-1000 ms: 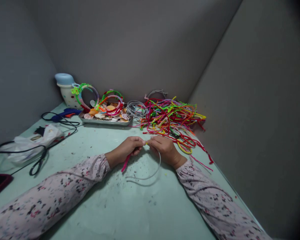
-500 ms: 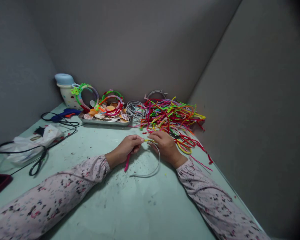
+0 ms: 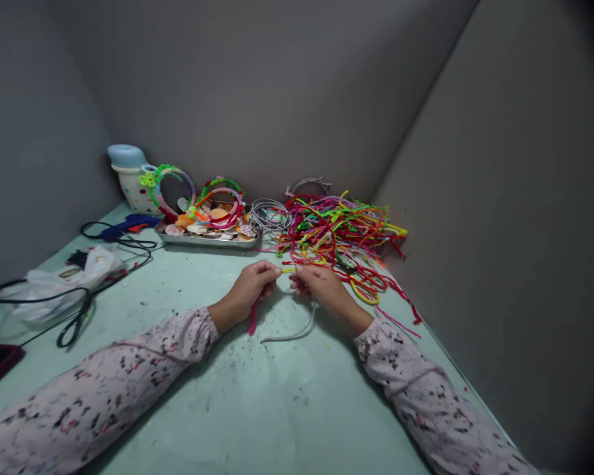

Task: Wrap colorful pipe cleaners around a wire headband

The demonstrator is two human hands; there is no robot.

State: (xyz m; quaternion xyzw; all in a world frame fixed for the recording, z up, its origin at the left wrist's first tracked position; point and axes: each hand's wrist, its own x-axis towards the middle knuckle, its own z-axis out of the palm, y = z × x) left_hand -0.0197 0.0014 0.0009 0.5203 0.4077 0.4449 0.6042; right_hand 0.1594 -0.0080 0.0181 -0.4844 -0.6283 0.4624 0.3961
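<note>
Between my hands stretches a short yellow pipe cleaner (image 3: pixel 288 270). My left hand (image 3: pixel 257 284) pinches its left end, and a pink pipe cleaner (image 3: pixel 253 318) hangs down below that palm. My right hand (image 3: pixel 321 287) pinches the yellow piece at its right end. From under my right hand a thin grey hoop (image 3: pixel 301 332) curves down and left above the table; its upper part is hidden by the fingers.
Behind my hands lie a metal tray (image 3: pixel 208 243) of shells with colourful hoops, coiled grey wire (image 3: pixel 270 216) and a heap of pipe cleaners (image 3: pixel 341 224). At left are a white bottle (image 3: pixel 136 188), a plastic bag (image 3: pixel 54 284) and black cables (image 3: pixel 86 310).
My right hand has turned and its fingers have come nearer my left fingertips. Both hands have risen slightly in view, and more of the grey hoop is now covered.
</note>
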